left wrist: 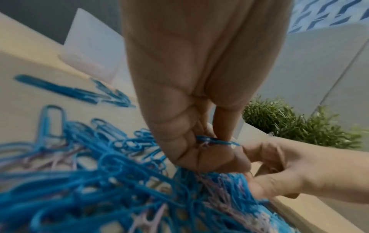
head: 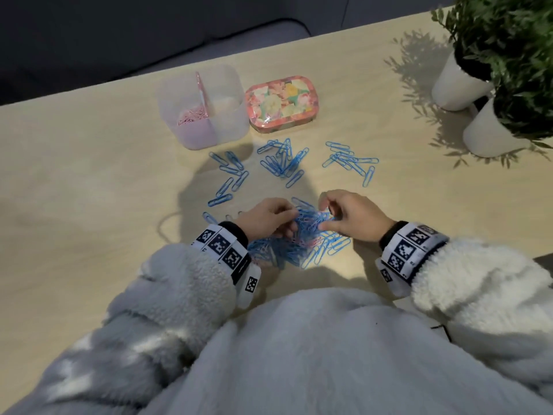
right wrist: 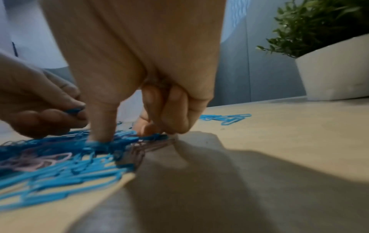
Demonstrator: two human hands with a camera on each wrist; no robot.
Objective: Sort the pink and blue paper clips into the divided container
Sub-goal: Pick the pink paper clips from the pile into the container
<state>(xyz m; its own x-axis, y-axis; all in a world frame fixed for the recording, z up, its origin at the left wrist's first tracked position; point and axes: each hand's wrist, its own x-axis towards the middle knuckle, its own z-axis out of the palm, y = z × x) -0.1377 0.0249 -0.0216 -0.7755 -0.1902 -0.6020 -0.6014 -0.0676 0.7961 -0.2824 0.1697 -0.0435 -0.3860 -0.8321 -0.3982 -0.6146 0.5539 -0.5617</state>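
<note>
Left hand (head: 267, 217) pinches a thin blue wire paper clip (left wrist: 217, 140) between thumb and fingers; right hand (head: 353, 215), fingers curled, picks at the tangled blue-and-pink clip heap (head: 299, 235) — exact hold unclear. Best approach, prob.: tease pink ones out slowly w/o snagging, then drop them in the translucent divided plastic container (head: 206, 131) — pink clips (head: 193, 115) fill its left compartment.
</note>
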